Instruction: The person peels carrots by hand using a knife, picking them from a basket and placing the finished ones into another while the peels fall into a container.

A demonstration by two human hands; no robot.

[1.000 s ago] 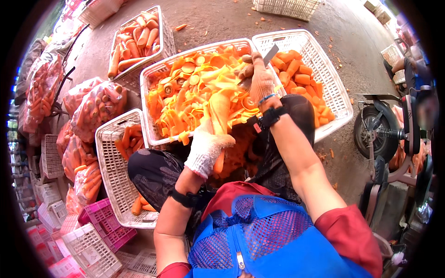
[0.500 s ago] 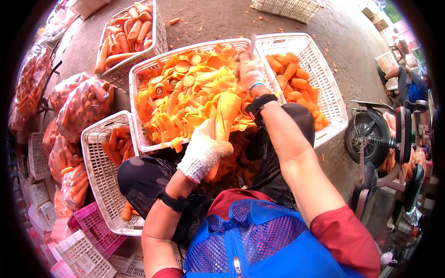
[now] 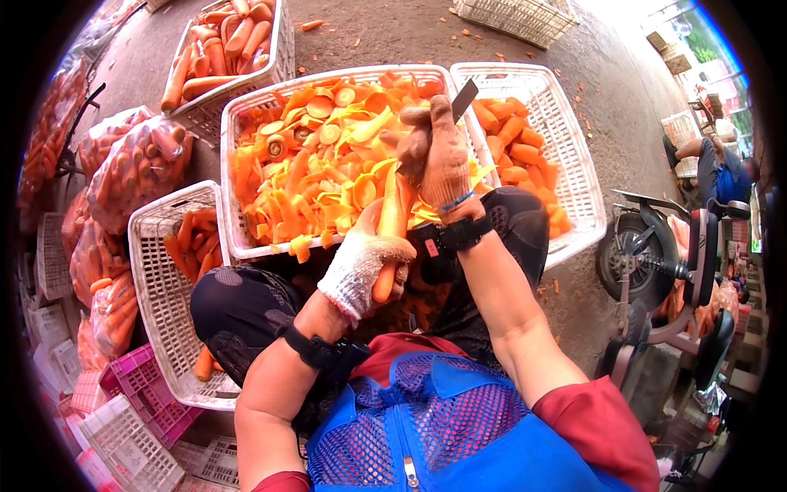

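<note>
My left hand (image 3: 361,266), in a white glove, grips a long carrot (image 3: 390,230) upright over my lap. My right hand (image 3: 438,156), in a stained orange-brown glove, holds a knife whose blade (image 3: 463,98) sticks up past the fingers, set against the carrot's upper end. Just beyond both hands sits a white basket (image 3: 238,238) heaped with carrot peels and slices. To its right is a second white basket (image 3: 574,156) with cut carrot pieces.
A white basket (image 3: 152,271) of whole carrots lies at my left knee, another (image 3: 279,57) stands further back. Mesh sacks of carrots (image 3: 131,164) pile up on the left beside pink and white crates (image 3: 135,394). A scooter (image 3: 656,262) and a seated person (image 3: 721,168) are on the right.
The view has shifted and both hands have come closer to my body. The knife hand has moved along the carrot, which now stands more upright in my left hand.
</note>
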